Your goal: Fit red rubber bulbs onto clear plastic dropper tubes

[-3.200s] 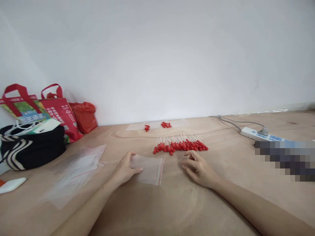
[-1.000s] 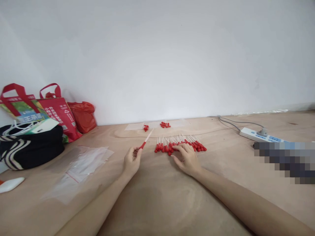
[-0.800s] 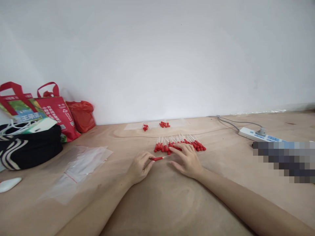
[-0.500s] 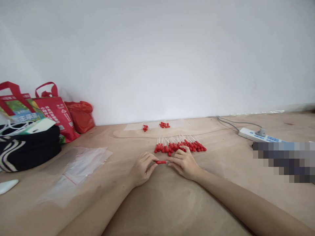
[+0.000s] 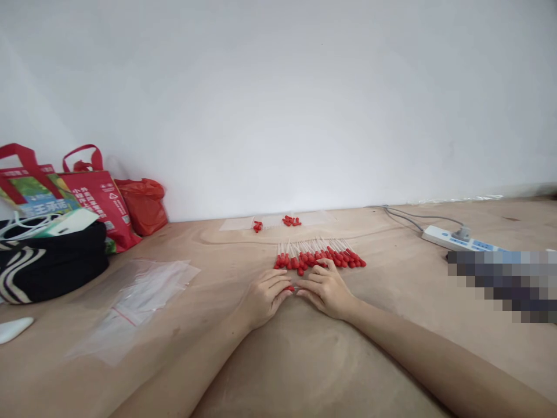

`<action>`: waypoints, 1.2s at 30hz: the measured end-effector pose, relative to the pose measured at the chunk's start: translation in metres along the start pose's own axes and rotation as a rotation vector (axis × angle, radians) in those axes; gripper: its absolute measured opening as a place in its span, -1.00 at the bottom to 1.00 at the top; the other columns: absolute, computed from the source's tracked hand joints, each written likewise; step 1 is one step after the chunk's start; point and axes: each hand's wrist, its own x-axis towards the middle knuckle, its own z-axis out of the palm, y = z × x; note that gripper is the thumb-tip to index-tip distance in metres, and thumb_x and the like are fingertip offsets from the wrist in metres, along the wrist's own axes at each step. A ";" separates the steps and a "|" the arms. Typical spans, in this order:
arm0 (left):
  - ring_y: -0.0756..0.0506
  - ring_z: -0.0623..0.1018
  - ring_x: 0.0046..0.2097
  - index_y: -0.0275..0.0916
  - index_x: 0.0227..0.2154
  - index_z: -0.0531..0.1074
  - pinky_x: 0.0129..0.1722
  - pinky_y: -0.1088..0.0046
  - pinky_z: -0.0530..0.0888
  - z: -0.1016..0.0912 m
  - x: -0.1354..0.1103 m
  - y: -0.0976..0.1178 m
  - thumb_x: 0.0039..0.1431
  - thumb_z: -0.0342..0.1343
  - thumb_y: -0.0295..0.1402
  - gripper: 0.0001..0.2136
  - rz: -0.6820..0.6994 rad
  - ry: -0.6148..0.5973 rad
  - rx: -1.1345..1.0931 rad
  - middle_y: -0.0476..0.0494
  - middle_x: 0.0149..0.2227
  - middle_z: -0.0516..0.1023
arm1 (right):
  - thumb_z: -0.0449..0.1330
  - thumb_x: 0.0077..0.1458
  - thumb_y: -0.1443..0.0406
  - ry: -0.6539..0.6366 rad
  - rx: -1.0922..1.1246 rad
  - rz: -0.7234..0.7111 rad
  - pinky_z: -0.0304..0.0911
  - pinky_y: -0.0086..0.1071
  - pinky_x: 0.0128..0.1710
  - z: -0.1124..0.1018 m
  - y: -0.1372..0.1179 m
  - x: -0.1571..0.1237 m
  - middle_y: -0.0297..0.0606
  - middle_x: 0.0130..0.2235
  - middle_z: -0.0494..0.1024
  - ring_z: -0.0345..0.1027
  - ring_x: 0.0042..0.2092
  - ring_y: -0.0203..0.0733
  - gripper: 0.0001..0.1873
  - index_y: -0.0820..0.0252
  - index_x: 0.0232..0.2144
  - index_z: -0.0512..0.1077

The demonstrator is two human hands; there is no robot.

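My left hand (image 5: 264,297) and my right hand (image 5: 327,288) meet fingertip to fingertip on the wooden table (image 5: 304,360). Between them they pinch one small dropper (image 5: 290,288) with a red bulb, mostly hidden by the fingers. Just beyond the hands lies a row of several droppers (image 5: 319,258) with red bulbs and clear stems. My right hand's fingers touch the near edge of that row.
A pile of clear zip bags (image 5: 143,290) lies at the left. Red shopping bags (image 5: 98,194) and a black striped bag (image 5: 47,264) stand far left. Loose red bulbs (image 5: 291,221) lie on plastic by the wall. A power strip (image 5: 461,239) sits at the right.
The zip bag under my left hand is gone from there. My left hand lifted one dropper, laid it level, and both hands closed in on it until the fingertips met.
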 end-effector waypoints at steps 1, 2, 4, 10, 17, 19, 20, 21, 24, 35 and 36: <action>-0.08 0.43 -0.07 -0.25 -0.25 0.41 -0.06 0.28 0.39 0.000 0.000 0.000 0.17 -0.05 -0.37 -0.83 0.002 0.003 0.002 -0.11 -0.25 0.53 | 0.00 0.12 0.20 -0.010 -0.004 0.002 -0.11 -0.24 -0.10 0.000 0.000 0.000 -0.34 -0.51 0.44 0.18 -0.35 -0.31 -0.77 0.09 -0.35 0.45; -0.08 0.44 -0.08 -0.25 -0.26 0.42 -0.05 0.28 0.38 0.000 0.001 0.000 0.17 -0.05 -0.37 -0.83 0.008 0.006 0.005 -0.11 -0.26 0.53 | 0.00 0.12 0.20 -0.018 -0.007 0.001 -0.12 -0.24 -0.10 -0.001 0.000 0.000 -0.34 -0.52 0.43 0.17 -0.35 -0.31 -0.76 0.10 -0.38 0.45; -0.08 0.45 -0.08 -0.24 -0.27 0.42 -0.04 0.27 0.37 -0.001 0.001 0.001 0.16 -0.04 -0.37 -0.84 0.022 0.010 0.019 -0.10 -0.27 0.54 | 0.00 0.12 0.22 -0.027 -0.008 -0.005 -0.12 -0.25 -0.11 -0.001 0.001 0.000 -0.36 -0.56 0.41 0.15 -0.37 -0.32 -0.76 0.11 -0.44 0.44; -0.10 0.45 -0.08 -0.21 -0.38 0.41 0.01 0.19 0.26 -0.004 -0.001 0.003 0.17 -0.07 -0.40 -0.84 0.012 -0.011 0.116 -0.04 -0.32 0.54 | 0.01 0.10 0.25 -0.010 0.005 -0.017 -0.13 -0.24 -0.11 -0.003 0.002 -0.002 -0.38 -0.60 0.37 0.11 -0.40 -0.32 -0.76 0.13 -0.49 0.42; -0.08 0.44 -0.07 -0.23 -0.41 0.38 0.05 0.18 0.19 -0.006 -0.002 0.003 0.19 -0.13 -0.43 -0.82 -0.037 -0.091 0.076 -0.06 -0.40 0.51 | 0.03 0.08 0.27 0.018 -0.005 -0.031 -0.14 -0.25 -0.12 -0.002 0.002 -0.003 -0.39 -0.62 0.36 0.10 -0.41 -0.33 -0.78 0.14 -0.52 0.41; -0.08 0.44 -0.07 -0.22 -0.41 0.38 0.05 0.18 0.19 -0.007 -0.003 0.003 0.18 -0.14 -0.44 -0.82 -0.044 -0.089 0.056 -0.06 -0.39 0.52 | 0.02 0.08 0.26 0.006 -0.008 -0.028 -0.14 -0.24 -0.11 -0.002 0.003 -0.003 -0.38 -0.62 0.36 0.11 -0.40 -0.33 -0.77 0.14 -0.53 0.41; -0.08 0.44 -0.08 -0.22 -0.40 0.37 0.04 0.19 0.19 -0.007 -0.002 0.004 0.18 -0.14 -0.44 -0.81 -0.046 -0.088 0.046 -0.06 -0.39 0.52 | 0.02 0.08 0.26 0.000 -0.010 -0.026 -0.14 -0.24 -0.11 -0.002 0.003 -0.003 -0.38 -0.62 0.36 0.11 -0.40 -0.32 -0.77 0.14 -0.53 0.41; -0.08 0.45 -0.09 -0.22 -0.40 0.37 0.03 0.20 0.21 -0.007 -0.002 0.004 0.17 -0.14 -0.45 -0.81 -0.047 -0.087 0.036 -0.07 -0.38 0.52 | 0.01 0.09 0.26 -0.002 -0.011 -0.026 -0.14 -0.24 -0.11 -0.002 0.002 -0.003 -0.38 -0.62 0.36 0.11 -0.40 -0.32 -0.76 0.14 -0.53 0.41; -0.08 0.47 -0.12 -0.22 -0.40 0.37 -0.04 0.25 0.28 -0.007 -0.001 0.004 0.16 -0.14 -0.46 -0.82 -0.045 -0.085 0.001 -0.08 -0.38 0.52 | 0.01 0.09 0.26 0.000 -0.022 -0.024 -0.13 -0.25 -0.11 -0.002 0.002 -0.003 -0.37 -0.62 0.35 0.11 -0.41 -0.32 -0.75 0.14 -0.55 0.41; -0.05 0.45 -0.26 -0.23 -0.38 0.37 -0.24 0.40 0.39 -0.016 -0.016 -0.010 0.18 -0.15 -0.36 -0.81 -0.234 0.003 -0.038 -0.11 -0.36 0.46 | 0.00 0.11 0.22 -0.014 0.002 0.143 -0.10 -0.32 -0.24 -0.008 0.015 -0.014 -0.38 -0.57 0.46 0.19 -0.44 -0.35 -0.73 0.10 -0.50 0.45; -0.04 0.44 -0.29 -0.23 -0.37 0.37 -0.27 0.43 0.39 -0.015 -0.016 -0.011 0.19 -0.15 -0.36 -0.81 -0.268 0.022 -0.037 -0.10 -0.35 0.44 | 0.00 0.11 0.22 -0.017 0.007 0.166 -0.10 -0.33 -0.27 -0.007 0.015 -0.015 -0.37 -0.56 0.47 0.21 -0.45 -0.35 -0.74 0.09 -0.46 0.46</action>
